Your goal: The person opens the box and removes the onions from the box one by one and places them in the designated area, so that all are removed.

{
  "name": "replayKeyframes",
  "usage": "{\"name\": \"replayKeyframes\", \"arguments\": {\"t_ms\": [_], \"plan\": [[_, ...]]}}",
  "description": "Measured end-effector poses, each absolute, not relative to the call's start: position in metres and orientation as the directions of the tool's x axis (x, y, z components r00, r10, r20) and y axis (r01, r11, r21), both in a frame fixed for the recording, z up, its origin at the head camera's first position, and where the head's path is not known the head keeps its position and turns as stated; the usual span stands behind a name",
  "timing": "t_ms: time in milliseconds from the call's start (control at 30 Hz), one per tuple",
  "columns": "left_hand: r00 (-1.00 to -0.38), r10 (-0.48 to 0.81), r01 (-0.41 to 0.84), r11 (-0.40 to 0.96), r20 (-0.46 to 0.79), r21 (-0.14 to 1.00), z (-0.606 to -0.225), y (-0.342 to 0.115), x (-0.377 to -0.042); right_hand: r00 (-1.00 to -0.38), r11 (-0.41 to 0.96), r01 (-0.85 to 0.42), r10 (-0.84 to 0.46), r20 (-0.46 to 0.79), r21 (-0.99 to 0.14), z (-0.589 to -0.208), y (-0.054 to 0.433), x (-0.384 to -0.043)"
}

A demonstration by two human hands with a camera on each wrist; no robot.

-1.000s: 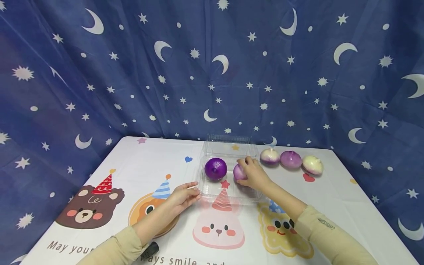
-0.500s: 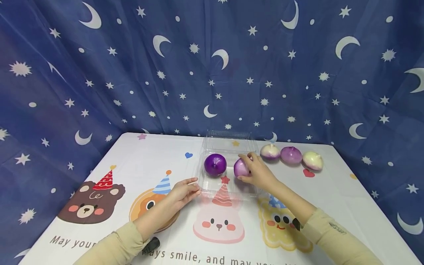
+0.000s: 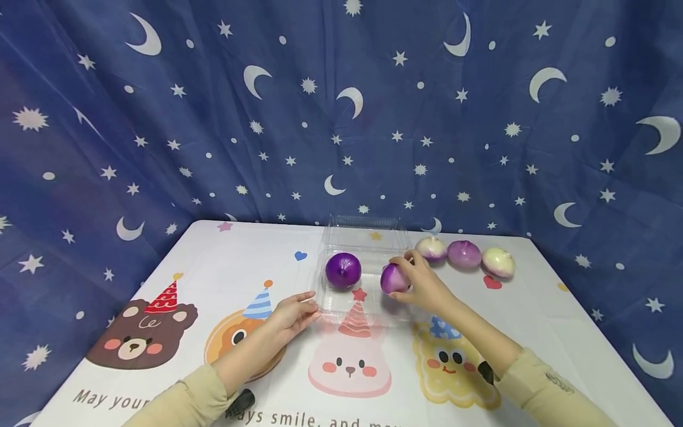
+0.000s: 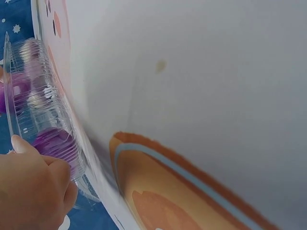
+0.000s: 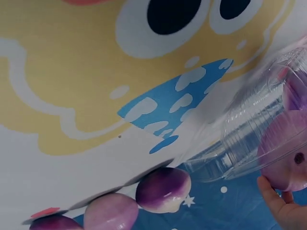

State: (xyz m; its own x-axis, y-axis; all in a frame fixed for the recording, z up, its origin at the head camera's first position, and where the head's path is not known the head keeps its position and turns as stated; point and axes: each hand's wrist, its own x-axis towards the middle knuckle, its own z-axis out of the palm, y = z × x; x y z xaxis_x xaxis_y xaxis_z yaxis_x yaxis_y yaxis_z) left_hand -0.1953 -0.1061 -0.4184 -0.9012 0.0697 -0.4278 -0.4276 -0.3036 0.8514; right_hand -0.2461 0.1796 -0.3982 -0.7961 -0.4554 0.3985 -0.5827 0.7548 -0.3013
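A clear plastic container stands at the table's back middle, its lid folded open behind it. My left hand holds its near left corner; in the left wrist view that hand has its fingers at the rim. A dark purple onion sits in the left part of the container. My right hand grips a lighter purple and white onion at the container's right part. In the right wrist view this onion shows a dark spot, and fingertips touch its lower side.
To the container's right stand a white and purple onion, a purple onion and a pale onion in a row. A star-patterned blue curtain hangs behind the table. A black object shows by the left sleeve.
The onion in my right hand has turned, showing a darker purple side, and has shifted slightly right within the container. My left hand keeps its place at the corner.
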Motion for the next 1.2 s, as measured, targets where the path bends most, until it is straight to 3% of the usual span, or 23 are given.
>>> {"name": "replayKeyframes", "arguments": {"t_ms": [733, 1033, 1200], "plan": [[-0.903, 0.079, -0.424, -0.325, -0.423, 0.845, -0.418, -0.109, -0.196, -0.799, 0.678, -0.585, -0.385, 0.463, -0.446, -0.393, 0.209, -0.246], [-0.902, 0.072, -0.423, -0.33, -0.425, 0.844, -0.418, -0.109, -0.195, -0.861, 0.468, -0.508, -0.304, 0.408, -0.723, -0.395, 0.22, -0.249], [-0.905, 0.073, -0.419, -0.326, -0.419, 0.847, -0.419, -0.109, -0.196, -0.926, 0.493, -0.378, -0.206, 0.317, -0.783, -0.395, 0.226, -0.247]]}}
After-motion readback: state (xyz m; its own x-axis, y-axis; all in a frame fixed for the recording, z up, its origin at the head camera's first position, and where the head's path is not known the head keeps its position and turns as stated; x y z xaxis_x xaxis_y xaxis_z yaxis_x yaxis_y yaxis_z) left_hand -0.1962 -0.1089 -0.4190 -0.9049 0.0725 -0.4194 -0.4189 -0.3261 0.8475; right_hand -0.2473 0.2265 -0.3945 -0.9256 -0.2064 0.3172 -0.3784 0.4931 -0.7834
